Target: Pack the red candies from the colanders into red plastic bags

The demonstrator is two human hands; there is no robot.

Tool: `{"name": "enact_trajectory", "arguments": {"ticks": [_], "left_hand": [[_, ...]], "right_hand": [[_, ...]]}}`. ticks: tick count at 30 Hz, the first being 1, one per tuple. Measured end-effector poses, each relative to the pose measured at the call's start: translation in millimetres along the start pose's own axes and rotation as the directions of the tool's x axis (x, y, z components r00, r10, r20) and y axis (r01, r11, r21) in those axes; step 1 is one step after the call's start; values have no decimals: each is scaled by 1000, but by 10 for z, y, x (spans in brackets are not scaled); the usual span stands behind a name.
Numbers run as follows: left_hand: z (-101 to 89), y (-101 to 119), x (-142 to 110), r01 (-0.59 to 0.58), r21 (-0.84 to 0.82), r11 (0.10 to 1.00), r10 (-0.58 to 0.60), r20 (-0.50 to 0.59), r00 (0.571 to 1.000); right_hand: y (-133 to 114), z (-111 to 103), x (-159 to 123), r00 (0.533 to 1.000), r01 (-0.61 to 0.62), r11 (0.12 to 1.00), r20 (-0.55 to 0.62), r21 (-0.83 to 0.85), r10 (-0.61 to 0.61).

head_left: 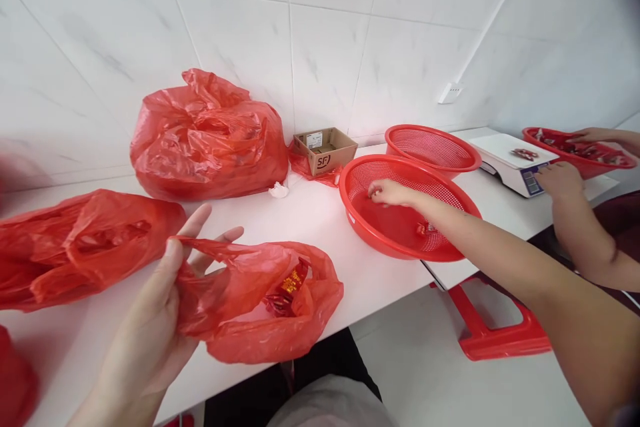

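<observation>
My left hand [155,320] grips the handle of a red plastic bag [280,347], its thumb pressing the film while the other fingers spread behind it. Inside the bag's open mouth lie a few small red packets [290,287] with gold print. My right hand [389,192] reaches into a red mesh basket [365,230], fingers curled together over its far left side. Whatever they may pinch is too hidden to name. A few small wrapped pieces [425,228] rest on the basket floor, below my forearm.
A big tied red bag [210,147] and another filled bag [90,240] stand left. A small cardboard box [327,159] sits by the wall. Behind are a second basket [425,137] and a scale [515,177]. A co-worker's hand [563,180] is at the scale, above a red stool [505,343].
</observation>
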State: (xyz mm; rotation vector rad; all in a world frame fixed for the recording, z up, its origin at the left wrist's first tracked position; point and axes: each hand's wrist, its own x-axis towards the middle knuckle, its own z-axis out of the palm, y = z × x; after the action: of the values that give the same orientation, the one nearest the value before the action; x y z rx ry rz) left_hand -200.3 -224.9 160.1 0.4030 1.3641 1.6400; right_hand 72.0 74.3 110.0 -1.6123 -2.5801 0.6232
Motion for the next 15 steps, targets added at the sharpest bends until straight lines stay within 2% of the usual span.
{"name": "enact_trajectory", "arguments": {"ticks": [3,5,6,8,10,12,14,15], "left_hand": [[-31,-13,16,-16,-12,1000,16,27,999],[-13,-21,24,-18,2,1000,18,31,999],[9,-25,25,-16,13,1000,16,29,999],[59,-32,25,-11,21,1000,10,29,1000],[85,-34,34,-16,7,1000,15,48,999],[61,-26,56,-22,-12,1000,23,80,996],[-6,-9,83,-28,-14,1000,29,95,995],[-47,0,95,-32,-6,999,33,91,995]], "right_hand": [[-409,-144,-175,989,149,965,-26,216,-146],[-796,-118,-451,939,318,837,-24,445,-344],[-1000,-52,-609,896,355,782,51,513,-441],[-1362,151,-886,807,434,729,132,530,-576],[-1569,341,-1024,821,496,774,76,394,-565],[-1538,394,-991,867,490,845,-17,214,-498],[-1256,282,-839,907,413,909,-117,61,-404],[-1039,186,-747,933,326,945,-158,-20,-325]]}}
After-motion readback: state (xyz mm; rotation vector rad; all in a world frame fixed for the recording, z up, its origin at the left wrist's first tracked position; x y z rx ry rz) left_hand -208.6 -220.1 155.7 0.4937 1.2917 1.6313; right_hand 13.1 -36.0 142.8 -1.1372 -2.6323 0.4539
